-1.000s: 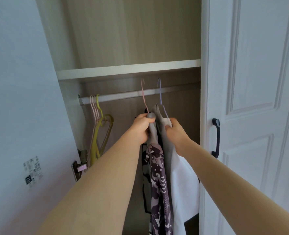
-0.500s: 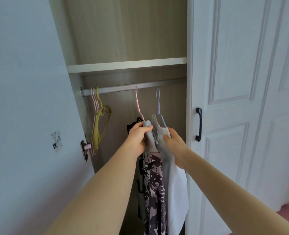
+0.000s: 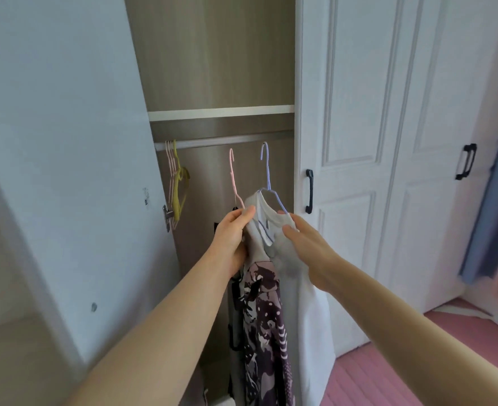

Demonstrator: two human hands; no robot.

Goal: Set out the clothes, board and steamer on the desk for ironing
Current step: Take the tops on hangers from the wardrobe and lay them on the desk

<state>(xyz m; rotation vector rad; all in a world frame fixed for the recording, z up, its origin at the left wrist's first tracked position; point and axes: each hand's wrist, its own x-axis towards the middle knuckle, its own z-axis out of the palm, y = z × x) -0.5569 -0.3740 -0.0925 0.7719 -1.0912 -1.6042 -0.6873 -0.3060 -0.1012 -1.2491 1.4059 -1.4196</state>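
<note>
2 hands (image 3: 233, 232) (image 3: 306, 244), fingers (image 3: 246, 213) pinching shirt (image 3: 306, 288) collar

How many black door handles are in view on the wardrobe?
2: one handle on the door edge beside the open compartment, just right of the lifted clothes; one handle on the door farther right. More may be out of frame.

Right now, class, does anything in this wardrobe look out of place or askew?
Yes: the pink hanger and purple hanger have hooks below the rail, not on it. The left hand and right hand hold their clothes up, with the white top bunched.
</note>
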